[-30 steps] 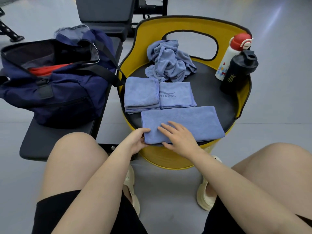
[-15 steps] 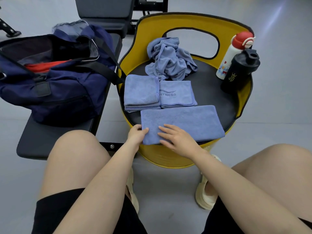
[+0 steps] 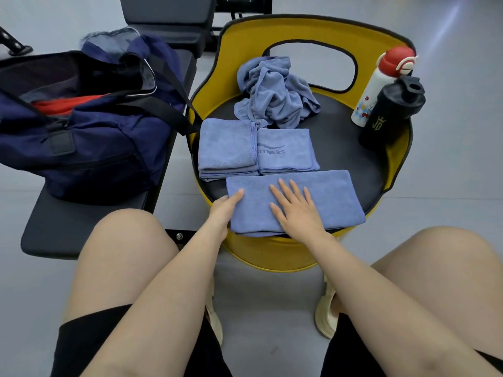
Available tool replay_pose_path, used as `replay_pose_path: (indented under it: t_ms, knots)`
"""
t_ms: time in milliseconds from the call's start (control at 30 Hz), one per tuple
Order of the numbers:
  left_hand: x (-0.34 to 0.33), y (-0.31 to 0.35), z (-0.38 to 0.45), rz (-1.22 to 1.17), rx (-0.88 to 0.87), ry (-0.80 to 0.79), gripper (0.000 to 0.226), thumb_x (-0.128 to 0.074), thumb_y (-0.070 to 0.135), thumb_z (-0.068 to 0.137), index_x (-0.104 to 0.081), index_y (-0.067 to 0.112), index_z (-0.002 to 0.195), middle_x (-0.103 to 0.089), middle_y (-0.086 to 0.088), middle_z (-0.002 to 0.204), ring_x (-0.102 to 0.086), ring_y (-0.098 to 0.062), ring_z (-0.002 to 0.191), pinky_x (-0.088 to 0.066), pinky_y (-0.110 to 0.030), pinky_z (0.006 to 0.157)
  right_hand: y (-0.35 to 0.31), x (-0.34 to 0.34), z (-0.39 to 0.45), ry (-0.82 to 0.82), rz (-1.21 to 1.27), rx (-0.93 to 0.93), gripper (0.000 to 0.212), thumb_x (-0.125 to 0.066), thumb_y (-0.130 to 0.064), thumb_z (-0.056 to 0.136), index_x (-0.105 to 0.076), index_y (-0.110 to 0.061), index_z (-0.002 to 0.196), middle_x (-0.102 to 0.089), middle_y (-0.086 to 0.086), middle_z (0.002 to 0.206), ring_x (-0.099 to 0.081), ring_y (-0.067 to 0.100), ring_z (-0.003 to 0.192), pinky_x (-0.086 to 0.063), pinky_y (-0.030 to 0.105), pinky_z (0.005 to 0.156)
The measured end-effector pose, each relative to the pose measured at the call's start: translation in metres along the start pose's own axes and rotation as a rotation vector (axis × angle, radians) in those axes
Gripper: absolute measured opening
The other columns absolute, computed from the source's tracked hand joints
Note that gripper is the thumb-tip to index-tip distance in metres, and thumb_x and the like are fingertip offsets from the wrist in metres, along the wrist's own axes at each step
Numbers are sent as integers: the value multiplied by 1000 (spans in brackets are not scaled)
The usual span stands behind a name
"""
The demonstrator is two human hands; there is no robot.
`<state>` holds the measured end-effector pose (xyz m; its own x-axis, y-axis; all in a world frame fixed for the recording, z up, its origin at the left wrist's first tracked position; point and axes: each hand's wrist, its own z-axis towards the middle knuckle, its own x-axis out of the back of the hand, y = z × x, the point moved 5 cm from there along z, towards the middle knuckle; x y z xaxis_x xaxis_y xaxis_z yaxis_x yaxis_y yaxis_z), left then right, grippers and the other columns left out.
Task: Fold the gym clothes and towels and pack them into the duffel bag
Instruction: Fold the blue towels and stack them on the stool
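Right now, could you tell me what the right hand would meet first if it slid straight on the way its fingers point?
Probably the folded FITNESS towel. The right hand lies flat on the long towel, fingers pointing away from the person towards it.

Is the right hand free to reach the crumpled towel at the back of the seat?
Probably yes. The right hand lies flat and holds nothing; between it and the crumpled towel are only low folded towels. The two bottles stand aside.
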<state>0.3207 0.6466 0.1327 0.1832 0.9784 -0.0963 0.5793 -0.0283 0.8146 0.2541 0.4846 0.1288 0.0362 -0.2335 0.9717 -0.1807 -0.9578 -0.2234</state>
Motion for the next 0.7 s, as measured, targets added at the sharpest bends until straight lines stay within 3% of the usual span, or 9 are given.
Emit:
replay_pose_path:
  t_ms: [233, 333, 700]
  knots:
    - [7, 0, 3, 90, -100, 109, 20, -60, 24, 94, -61, 10, 108, -65, -7, 110, -62, -22, 94, -52, -38, 82, 23, 2, -1, 32, -13, -120, 54, -14, -47, 102, -8, -31, 153, -2, -10, 161, 5, 15, 148, 8, 37, 119]
    - [9, 1, 3, 119, -114, 107, 23, -60, 24, 94, -61, 9, 112, -64, -4, 108, -61, -22, 95, -52, -38, 82, 41, 6, -4, 40, 3, -192, 53, -15, -46, 103, -10, -31, 153, -3, -9, 161, 4, 15, 148, 7, 37, 119]
    - [13, 5, 1, 174, -170, 107, 7, -61, 23, 93, -60, 18, 88, -65, -4, 99, -62, -25, 95, -51, -38, 78, 93, 20, -19, 83, 16, -465, 58, -16, -43, 103, -10, -17, 154, -5, 1, 162, 3, 18, 149, 4, 41, 120]
